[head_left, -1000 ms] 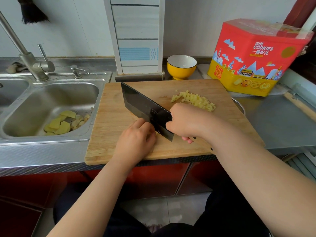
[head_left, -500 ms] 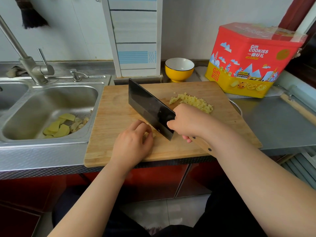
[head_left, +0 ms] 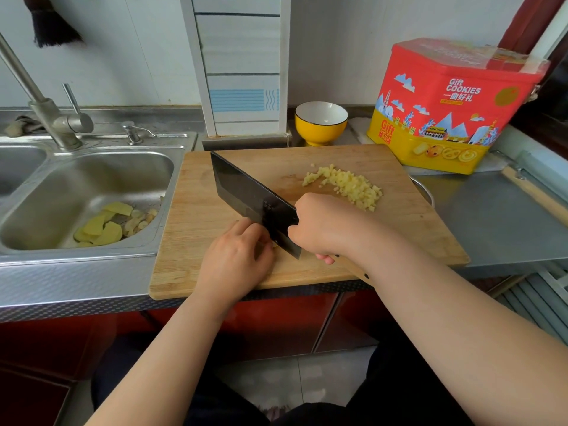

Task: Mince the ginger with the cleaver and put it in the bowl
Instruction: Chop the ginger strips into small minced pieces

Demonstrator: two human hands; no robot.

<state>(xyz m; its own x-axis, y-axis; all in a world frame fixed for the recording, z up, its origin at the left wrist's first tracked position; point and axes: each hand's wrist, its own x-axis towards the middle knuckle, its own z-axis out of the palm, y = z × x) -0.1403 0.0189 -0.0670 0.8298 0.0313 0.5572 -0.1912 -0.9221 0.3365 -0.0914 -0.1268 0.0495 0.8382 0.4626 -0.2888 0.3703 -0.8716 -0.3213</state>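
On a wooden cutting board (head_left: 196,210), the right hand (head_left: 325,226) gripped the handle of a dark cleaver (head_left: 246,192), its blade angled down beside the left hand (head_left: 236,256), whose curled fingers pressed a small ginger piece, mostly hidden. A pile of minced ginger (head_left: 347,186) lay farther back. A yellow bowl (head_left: 321,124) stood behind the board.

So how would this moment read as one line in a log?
step: mincing | right hand: grips cleaver | left hand: steadies ginger piece | minced pile: on board | bowl: empty
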